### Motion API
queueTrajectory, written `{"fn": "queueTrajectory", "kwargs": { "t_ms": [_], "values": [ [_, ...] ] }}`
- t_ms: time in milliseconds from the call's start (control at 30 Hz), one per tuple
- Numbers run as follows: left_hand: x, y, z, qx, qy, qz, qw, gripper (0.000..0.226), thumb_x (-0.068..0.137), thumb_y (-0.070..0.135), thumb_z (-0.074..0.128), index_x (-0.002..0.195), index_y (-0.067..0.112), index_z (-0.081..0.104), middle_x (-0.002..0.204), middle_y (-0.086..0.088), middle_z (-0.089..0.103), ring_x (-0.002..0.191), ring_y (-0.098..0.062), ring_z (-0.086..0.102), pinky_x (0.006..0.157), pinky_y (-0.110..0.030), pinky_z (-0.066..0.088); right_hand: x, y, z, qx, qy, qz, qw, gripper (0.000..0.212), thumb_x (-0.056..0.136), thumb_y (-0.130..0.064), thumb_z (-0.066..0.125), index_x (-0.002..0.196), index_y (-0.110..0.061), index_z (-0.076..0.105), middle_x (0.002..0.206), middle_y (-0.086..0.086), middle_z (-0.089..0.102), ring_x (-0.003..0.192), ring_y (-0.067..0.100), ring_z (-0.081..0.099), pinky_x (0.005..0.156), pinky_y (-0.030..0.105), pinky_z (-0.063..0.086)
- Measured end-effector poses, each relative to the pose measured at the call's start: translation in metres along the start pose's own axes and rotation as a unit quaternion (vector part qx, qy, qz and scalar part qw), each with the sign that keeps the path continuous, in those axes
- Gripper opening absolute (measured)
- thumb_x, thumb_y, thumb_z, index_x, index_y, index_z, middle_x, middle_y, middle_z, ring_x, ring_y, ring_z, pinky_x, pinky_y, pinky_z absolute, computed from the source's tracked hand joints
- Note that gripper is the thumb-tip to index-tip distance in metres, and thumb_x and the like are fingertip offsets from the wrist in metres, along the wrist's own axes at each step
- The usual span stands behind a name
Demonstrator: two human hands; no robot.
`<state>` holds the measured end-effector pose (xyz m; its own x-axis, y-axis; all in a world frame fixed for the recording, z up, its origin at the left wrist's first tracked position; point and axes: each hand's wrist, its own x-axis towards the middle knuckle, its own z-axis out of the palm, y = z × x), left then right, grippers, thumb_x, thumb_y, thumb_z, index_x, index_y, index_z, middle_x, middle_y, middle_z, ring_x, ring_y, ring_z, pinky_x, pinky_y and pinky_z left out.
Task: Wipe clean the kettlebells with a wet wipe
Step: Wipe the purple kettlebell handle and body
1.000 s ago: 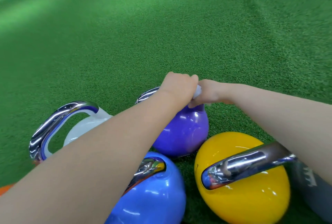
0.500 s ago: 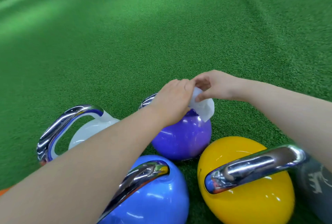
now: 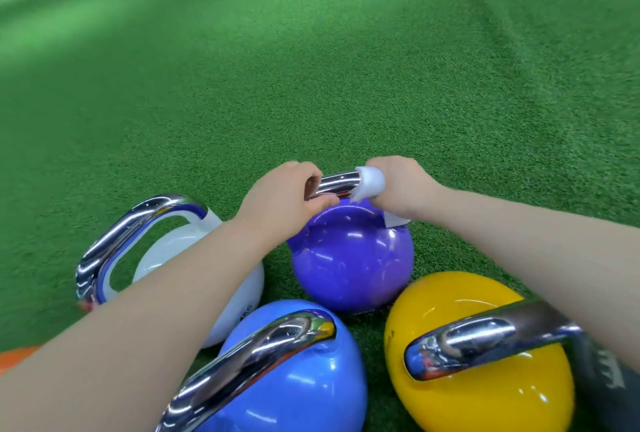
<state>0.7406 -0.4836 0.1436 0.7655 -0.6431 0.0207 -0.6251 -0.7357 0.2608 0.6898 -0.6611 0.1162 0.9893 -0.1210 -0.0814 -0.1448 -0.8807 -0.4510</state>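
— Along the chrome handle (image 3: 337, 181) of the glossy purple kettlebell (image 3: 351, 255), which way is the white wet wipe (image 3: 371, 184) lying?
— At its right end, wrapped by the right hand (image 3: 401, 185); the left hand (image 3: 280, 203) is gripping the handle's left end, steadying it. The bar's length is running hand to hand.

Little is reading clearly. The white kettlebell (image 3: 221, 289), left of the purple kettlebell (image 3: 351, 258), is showing small dark letters near its lower edge, seemingly ending in "G", the rest hidden by an arm. The grey kettlebell (image 3: 609, 379) at far right is bearing a pale mark, too blurred to read.
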Motion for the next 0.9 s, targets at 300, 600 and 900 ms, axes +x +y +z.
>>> {"fn": "queueTrajectory", "kwargs": {
  "t_ms": [300, 600, 900],
  "values": [
    [0.000, 0.016, -0.002, 0.056, 0.016, -0.043, 0.997, 0.036, 0.080, 0.058, 0.057, 0.081, 0.023, 0.047, 0.087, 0.002, 0.052, 0.084, -0.023, 0.054, 0.067, -0.030, 0.037, 0.008, 0.009, -0.011, 0.041, -0.052, -0.021, 0.998, 0.021, 0.076, -0.002, 0.061, 0.081, -0.021, 0.053, 0.083, 0.000, 0.057, 0.081, 0.019, 0.052, 0.064, 0.024, 0.036],
    [-0.002, 0.036, 0.011, 0.054, 0.054, -0.113, 0.991, 0.049, 0.082, 0.061, 0.053, 0.095, 0.014, 0.055, 0.093, -0.005, 0.059, 0.088, -0.027, 0.058, 0.067, -0.031, 0.035, 0.030, 0.018, 0.026, 0.182, 0.135, 0.139, 0.964, 0.009, 0.080, -0.008, 0.054, 0.081, -0.012, 0.061, 0.078, 0.001, 0.061, 0.076, 0.021, 0.053, 0.061, 0.026, 0.040],
    [0.000, 0.036, 0.010, 0.065, 0.050, -0.094, 0.992, 0.048, 0.083, 0.061, 0.052, 0.096, 0.016, 0.054, 0.094, -0.003, 0.058, 0.089, -0.025, 0.057, 0.067, -0.030, 0.034, 0.030, 0.033, 0.055, 0.393, 0.049, 0.260, 0.881, 0.008, 0.083, -0.026, 0.062, 0.078, -0.022, 0.056, 0.077, -0.004, 0.060, 0.068, 0.011, 0.057, 0.058, 0.022, 0.045]
  ]
}}
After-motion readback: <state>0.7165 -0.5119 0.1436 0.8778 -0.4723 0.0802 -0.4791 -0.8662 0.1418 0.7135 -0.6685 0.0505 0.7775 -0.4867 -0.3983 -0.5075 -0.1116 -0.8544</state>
